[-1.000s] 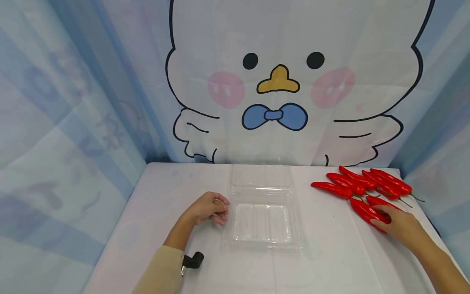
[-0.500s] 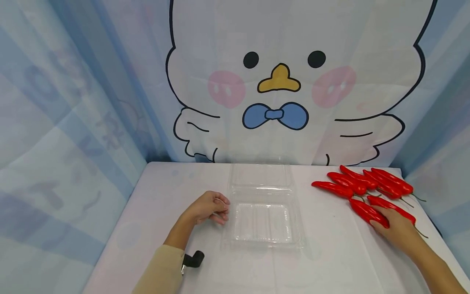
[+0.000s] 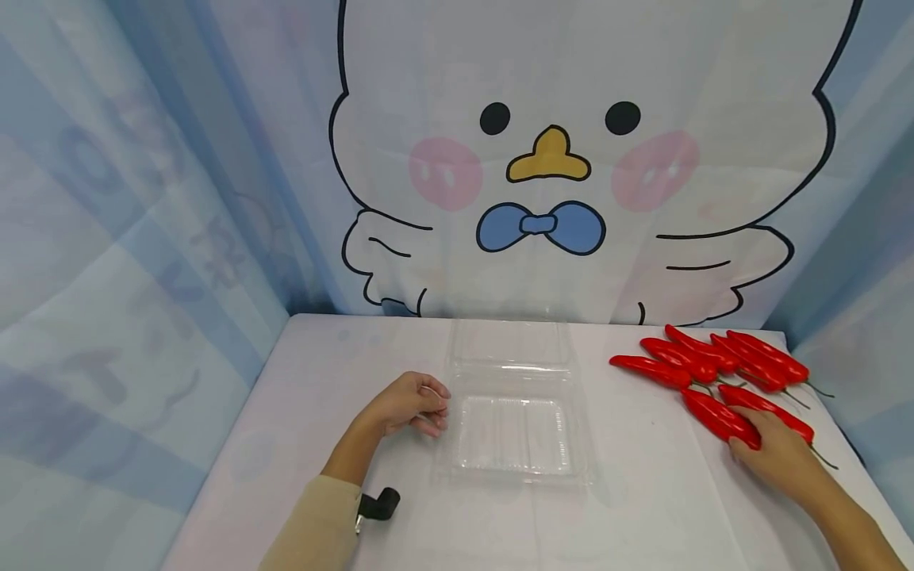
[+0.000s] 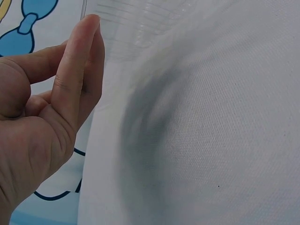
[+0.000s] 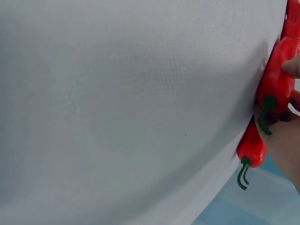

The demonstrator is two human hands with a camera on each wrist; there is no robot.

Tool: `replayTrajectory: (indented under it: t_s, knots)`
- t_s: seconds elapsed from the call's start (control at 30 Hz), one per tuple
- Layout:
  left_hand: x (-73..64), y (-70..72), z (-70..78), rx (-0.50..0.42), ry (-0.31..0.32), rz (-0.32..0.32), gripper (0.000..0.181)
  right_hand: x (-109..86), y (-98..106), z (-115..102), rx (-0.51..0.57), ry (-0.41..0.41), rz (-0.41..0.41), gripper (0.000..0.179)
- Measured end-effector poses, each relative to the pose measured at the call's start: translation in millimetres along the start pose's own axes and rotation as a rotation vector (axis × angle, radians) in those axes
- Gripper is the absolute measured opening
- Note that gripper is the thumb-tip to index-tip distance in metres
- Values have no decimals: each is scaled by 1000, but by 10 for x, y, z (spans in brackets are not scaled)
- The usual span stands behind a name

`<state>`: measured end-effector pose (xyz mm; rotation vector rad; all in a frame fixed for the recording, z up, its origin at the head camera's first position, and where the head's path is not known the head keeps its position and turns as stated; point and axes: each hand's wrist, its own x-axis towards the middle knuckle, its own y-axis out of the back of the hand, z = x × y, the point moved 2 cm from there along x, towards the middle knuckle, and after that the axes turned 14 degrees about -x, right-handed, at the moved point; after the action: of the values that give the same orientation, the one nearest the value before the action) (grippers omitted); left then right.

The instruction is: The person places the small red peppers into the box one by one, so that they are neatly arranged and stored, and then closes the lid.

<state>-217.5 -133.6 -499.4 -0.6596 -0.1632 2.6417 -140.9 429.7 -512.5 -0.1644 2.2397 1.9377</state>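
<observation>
My right hand [image 3: 781, 456] grips a red chili pepper [image 3: 717, 416] near its stem end, thumb on the near side and fingers on the far side. In the right wrist view its green stem [image 5: 266, 117] shows beside the palm. Another red chili pepper [image 3: 774, 408] lies along the far side of that hand, partly hidden by it. By the left edge of a transparent plastic clamshell box [image 3: 514, 385], my left hand [image 3: 407, 404] stays with loosely bent fingers around nothing. Whether its fingertips touch the box cannot be told. The box's lid [image 3: 510, 341] is folded back.
Several more red chili peppers [image 3: 678, 358] lie in a group at the table's back right. White cloth covers the table [image 3: 643, 515]. A printed curtain [image 3: 543, 79] stands behind it, with blue curtains [image 3: 143, 317] at the sides.
My right hand has shifted slightly and uncovered more of the neighbouring pepper and its stem. It still holds the nearer pepper on the table. My left hand has hardly moved.
</observation>
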Motion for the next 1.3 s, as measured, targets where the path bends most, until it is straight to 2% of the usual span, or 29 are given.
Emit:
replayTrajectory:
  t_s: [0.6,0.93,1.13,1.3]
  knots:
    - [6,-27,31,4,-8,-24,25,-42,104,39,-12,88,25,78]
    - [5,-30,29,5,-2,-22,26,-68,189,13,-23,87,31,76]
    - [14,-26,29,2,1,-16,25,-81,242,4,-29,79,27,80]
    - [15,-17,13,12,-2,-1,23,-78,339,-39,-38,102,63,78]
